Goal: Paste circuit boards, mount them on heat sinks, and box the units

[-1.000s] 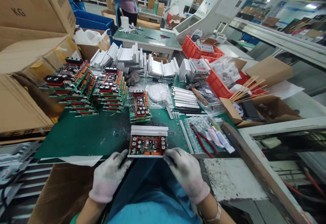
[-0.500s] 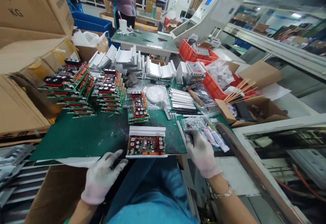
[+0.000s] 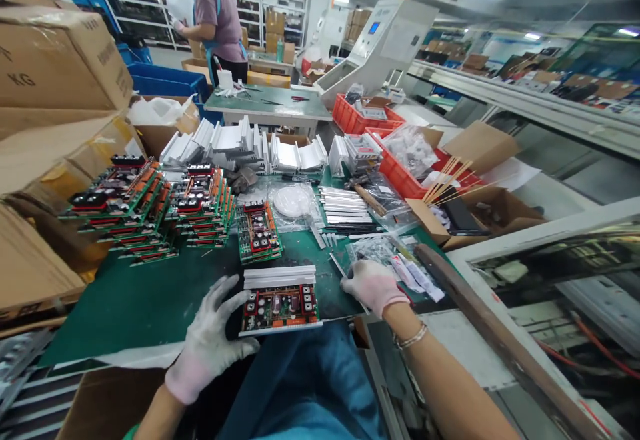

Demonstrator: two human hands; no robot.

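A circuit board (image 3: 280, 305) sits in a silver heatsink (image 3: 280, 276) at the front edge of the green table. My left hand (image 3: 213, 333) is at its left end, thumb and fingers spread around the corner, apparently not gripping it. To the right of the board, my right hand (image 3: 373, 285) is closed around a thin metal strip (image 3: 338, 265) that pokes out beyond the fingers at the upper left. A small stack of boards (image 3: 260, 232) lies just behind the heatsink.
Tall stacks of boards (image 3: 197, 207) stand at the left, with silver heatsinks (image 3: 297, 155) behind. Metal bars (image 3: 347, 208), a hammer (image 3: 369, 197) and plastic bags (image 3: 373, 248) lie right of centre. Red crates (image 3: 400, 168) are further right. A person (image 3: 220, 20) stands beyond.
My left hand has come up beside the board with its fingers spread wider. My right hand has closed on the thin strip. The camera view has shifted, so the table appears lower and further left.
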